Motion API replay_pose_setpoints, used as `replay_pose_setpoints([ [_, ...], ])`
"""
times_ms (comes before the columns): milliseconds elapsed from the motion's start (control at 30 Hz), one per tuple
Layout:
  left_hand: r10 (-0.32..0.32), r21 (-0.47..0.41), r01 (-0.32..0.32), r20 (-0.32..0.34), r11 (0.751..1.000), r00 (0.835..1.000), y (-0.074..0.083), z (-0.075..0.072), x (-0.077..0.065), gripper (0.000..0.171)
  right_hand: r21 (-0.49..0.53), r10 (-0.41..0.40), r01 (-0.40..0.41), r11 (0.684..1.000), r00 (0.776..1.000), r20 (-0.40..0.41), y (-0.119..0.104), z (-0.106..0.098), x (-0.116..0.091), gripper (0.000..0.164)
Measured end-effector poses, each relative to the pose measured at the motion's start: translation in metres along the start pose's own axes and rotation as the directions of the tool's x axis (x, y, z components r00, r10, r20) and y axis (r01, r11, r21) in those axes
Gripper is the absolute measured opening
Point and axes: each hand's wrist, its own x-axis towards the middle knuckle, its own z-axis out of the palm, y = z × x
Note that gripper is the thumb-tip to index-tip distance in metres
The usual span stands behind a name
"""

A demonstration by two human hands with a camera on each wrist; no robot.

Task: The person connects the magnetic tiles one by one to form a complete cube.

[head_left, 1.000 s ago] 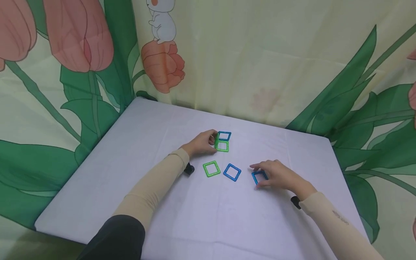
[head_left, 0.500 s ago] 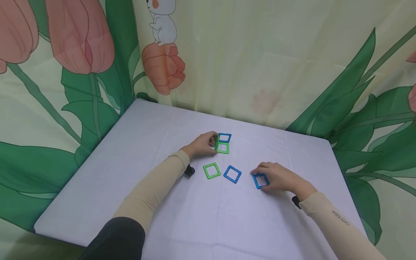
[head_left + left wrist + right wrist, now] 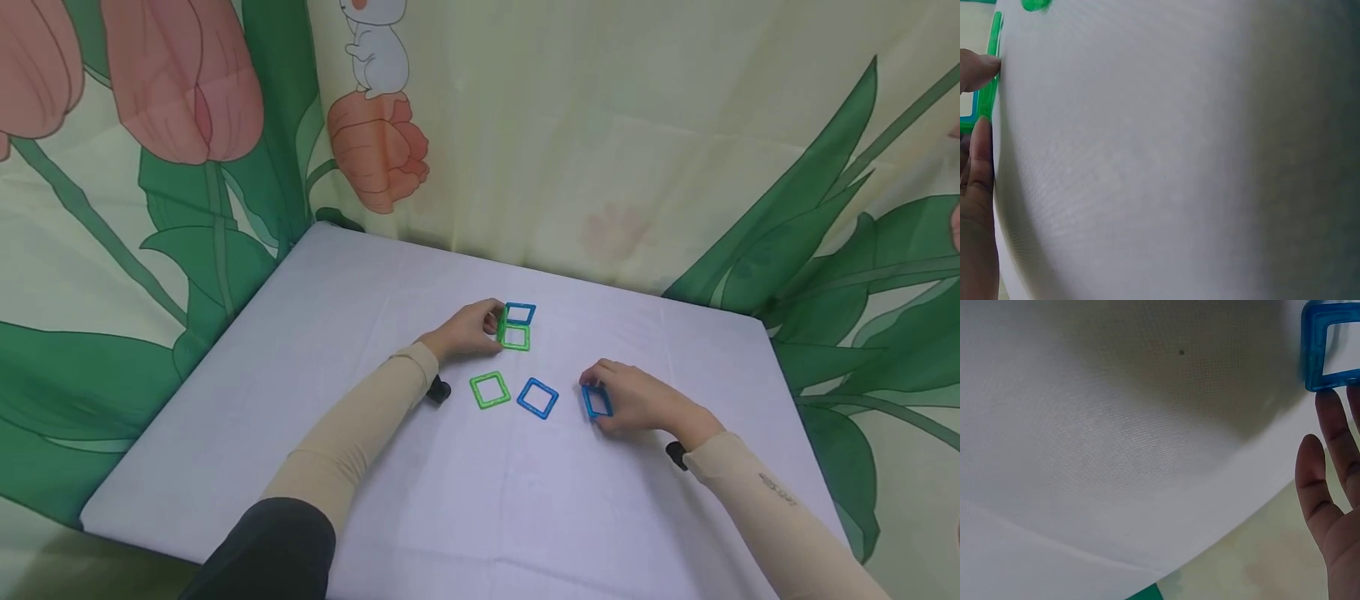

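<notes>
In the head view my left hand holds a green magnetic tile upright between thumb and fingers. This square frame stands along the left side of a flat green tile and a flat blue tile, which lie edge to edge. My right hand pinches another blue magnetic tile by opposite edges, tilted up toward the camera. The right wrist view shows fingertips at that tile's edge. Nearer the front, a loose green tile and a loose blue tile lie flat between the hands.
A white cloth covers the table. Behind it hangs a curtain printed with tulips and a rabbit. The left sleeve crosses the table's left front. A small black wrist camera sits under the left wrist.
My right hand has picked up the blue tile, tilted it more upright and moved it slightly away from the front edge. The left hand and the other tiles have stayed put.
</notes>
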Motion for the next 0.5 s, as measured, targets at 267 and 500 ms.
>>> replay_pose_setpoints([
  [267,0.008,0.009,-0.008,-0.003,1.0,1.0,0.002,-0.001,-0.002,0.077,0.095,0.054,-0.052,0.994,0.998,-0.015,-0.002,-0.008,0.013,0.063],
  [500,-0.006,0.008,0.006,0.003,1.0,1.0,0.002,0.0,-0.002,0.078,0.143,0.049,-0.044,0.989,0.998,-0.036,-0.005,-0.016,0.023,0.062],
])
